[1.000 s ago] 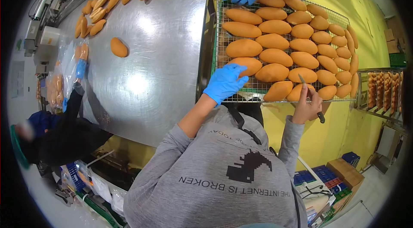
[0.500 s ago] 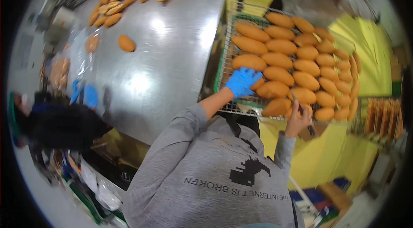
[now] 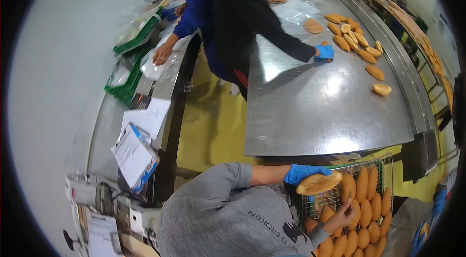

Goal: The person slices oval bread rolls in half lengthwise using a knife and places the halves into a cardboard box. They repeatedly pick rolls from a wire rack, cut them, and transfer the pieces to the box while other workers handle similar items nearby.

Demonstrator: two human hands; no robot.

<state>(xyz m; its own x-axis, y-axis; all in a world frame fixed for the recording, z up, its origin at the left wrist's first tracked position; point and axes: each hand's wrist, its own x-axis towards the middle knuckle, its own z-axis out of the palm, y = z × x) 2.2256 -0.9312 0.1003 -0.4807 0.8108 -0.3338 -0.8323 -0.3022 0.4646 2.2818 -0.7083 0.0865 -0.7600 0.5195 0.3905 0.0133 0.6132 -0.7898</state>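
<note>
My left hand (image 3: 297, 174), in a blue glove, grips an oblong bread roll (image 3: 319, 184) above the corner of a wire rack. The roll's pale face is turned toward me. My bare right hand (image 3: 342, 216) is closed around a small knife (image 3: 349, 197), its short blade pointing away over the rolls and most of its handle hidden by the fingers. Rows of golden-brown rolls (image 3: 362, 184) lie beneath and beside both hands on the wire rack (image 3: 391, 167).
Beyond the rack stands a steel table (image 3: 320, 128) with a pile of rolls (image 3: 357, 39). A co-worker's gloved hand (image 3: 324, 52) rests there; another person's hand (image 3: 162, 54) touches plastic bags. A clipboard (image 3: 133, 157) lies on the left bench. Someone's gloved hand (image 3: 421, 237) is at the right.
The view has swung left, bringing co-workers and the bench into sight. My left hand has lifted a roll off the rack; my right hand still holds the knife.
</note>
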